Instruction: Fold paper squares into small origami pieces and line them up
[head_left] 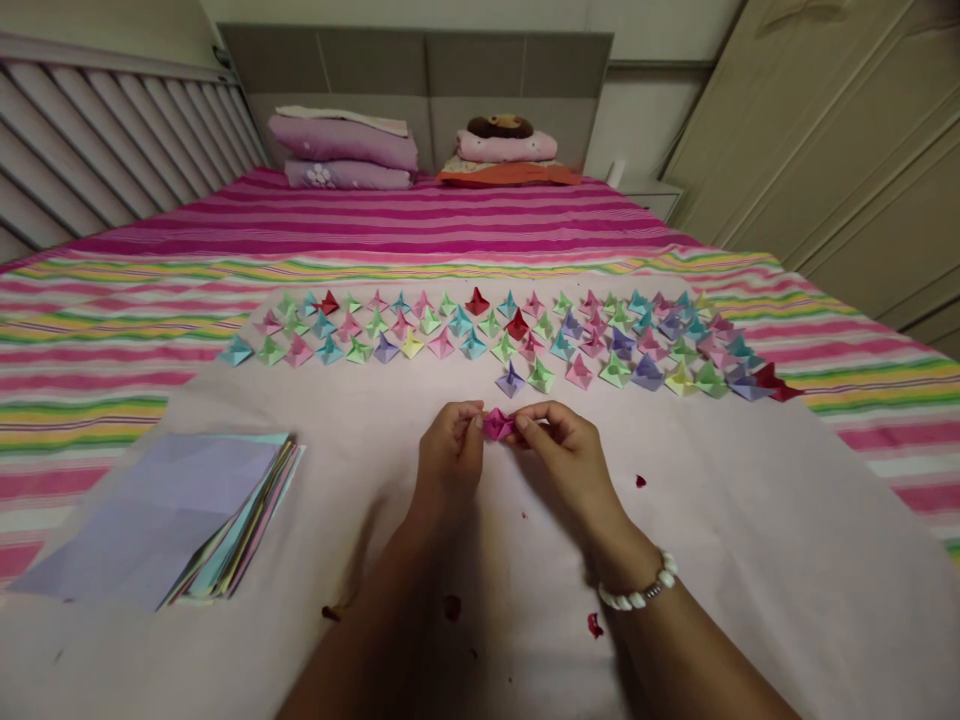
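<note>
A small magenta folded paper boat (498,425) is held up between my two hands, over the white sheet. My left hand (454,445) pinches its left end between thumb and fingers. On the other end, the thumb and fingers of my right hand (562,445) are closed. Just beyond my hands stand rows of little origami boats (472,345) in green, blue, pink, purple, yellow and red. The nearest row includes a purple boat (511,379) and a green one (540,375).
A stack of coloured paper (165,510) lies at the left. Small red scraps (595,626) are scattered near my forearms. The white sheet (750,560) covers part of a striped bed (832,350). Folded bedding (345,150) sits by the headboard (517,70).
</note>
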